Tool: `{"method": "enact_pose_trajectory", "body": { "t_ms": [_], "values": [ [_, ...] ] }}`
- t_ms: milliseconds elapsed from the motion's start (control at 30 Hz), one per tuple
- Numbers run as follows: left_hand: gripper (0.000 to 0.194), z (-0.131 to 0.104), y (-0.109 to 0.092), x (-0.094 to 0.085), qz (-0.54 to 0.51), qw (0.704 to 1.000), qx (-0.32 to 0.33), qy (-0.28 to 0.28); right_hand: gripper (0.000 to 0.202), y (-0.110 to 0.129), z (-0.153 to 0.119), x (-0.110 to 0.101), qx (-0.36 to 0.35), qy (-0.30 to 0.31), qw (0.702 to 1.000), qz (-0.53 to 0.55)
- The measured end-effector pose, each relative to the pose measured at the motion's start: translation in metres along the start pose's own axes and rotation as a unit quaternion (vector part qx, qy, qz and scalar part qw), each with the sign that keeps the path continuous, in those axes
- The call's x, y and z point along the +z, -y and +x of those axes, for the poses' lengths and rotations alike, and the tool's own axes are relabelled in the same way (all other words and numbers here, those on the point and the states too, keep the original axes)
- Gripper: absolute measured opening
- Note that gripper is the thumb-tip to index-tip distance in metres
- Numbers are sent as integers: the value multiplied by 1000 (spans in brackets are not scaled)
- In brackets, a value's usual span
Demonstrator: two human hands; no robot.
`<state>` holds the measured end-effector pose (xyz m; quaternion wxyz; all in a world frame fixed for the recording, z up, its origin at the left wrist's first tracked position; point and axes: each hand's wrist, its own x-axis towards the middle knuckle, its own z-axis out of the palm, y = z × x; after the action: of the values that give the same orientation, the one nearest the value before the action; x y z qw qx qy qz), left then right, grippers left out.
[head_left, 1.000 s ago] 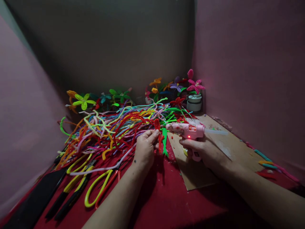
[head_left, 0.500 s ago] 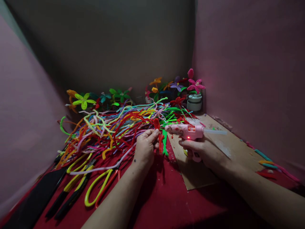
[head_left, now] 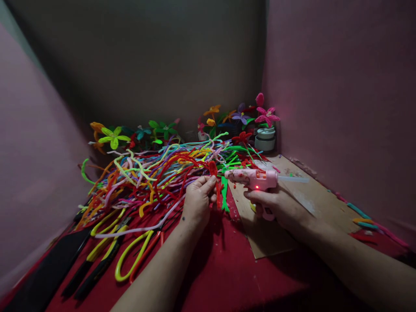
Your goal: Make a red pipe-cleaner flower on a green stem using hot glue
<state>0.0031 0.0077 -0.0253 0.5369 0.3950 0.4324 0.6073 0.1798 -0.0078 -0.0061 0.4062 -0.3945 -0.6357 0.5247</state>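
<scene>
Between its thumb and fingers, my left hand (head_left: 199, 199) pinches a red pipe-cleaner piece (head_left: 218, 195), which hangs upright. My right hand (head_left: 273, 203) is wrapped round a pink glue gun (head_left: 251, 178) with a lit red light and a clear glue stick out of its back. The gun's nozzle points left, close to the red piece. A green pipe-cleaner piece (head_left: 225, 193) shows just right of the red one, below the nozzle. A large heap of coloured pipe cleaners (head_left: 169, 167) spreads behind my left hand.
Yellow-and-black pliers (head_left: 105, 251) and yellow-and-red handles (head_left: 134, 255) lie at the front left. A brown board (head_left: 271, 238) is under my right hand. Fuzzy flowers (head_left: 113, 138) line the back, with a grey-white container (head_left: 264, 139) at the right. Walls stand on both sides.
</scene>
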Motion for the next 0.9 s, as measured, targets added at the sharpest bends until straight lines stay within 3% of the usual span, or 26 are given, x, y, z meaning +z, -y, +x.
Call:
{"method": "enact_pose_trajectory", "body": {
  "t_ms": [767,900],
  "values": [
    [21,-2,-3,2,1,1000,-9,3,42,-1,0,0,17,-6,1000,15],
    [22,-4,-5,3,-10,1000,-25,7,43,2,1,1,-18,-3,1000,4]
  ]
}}
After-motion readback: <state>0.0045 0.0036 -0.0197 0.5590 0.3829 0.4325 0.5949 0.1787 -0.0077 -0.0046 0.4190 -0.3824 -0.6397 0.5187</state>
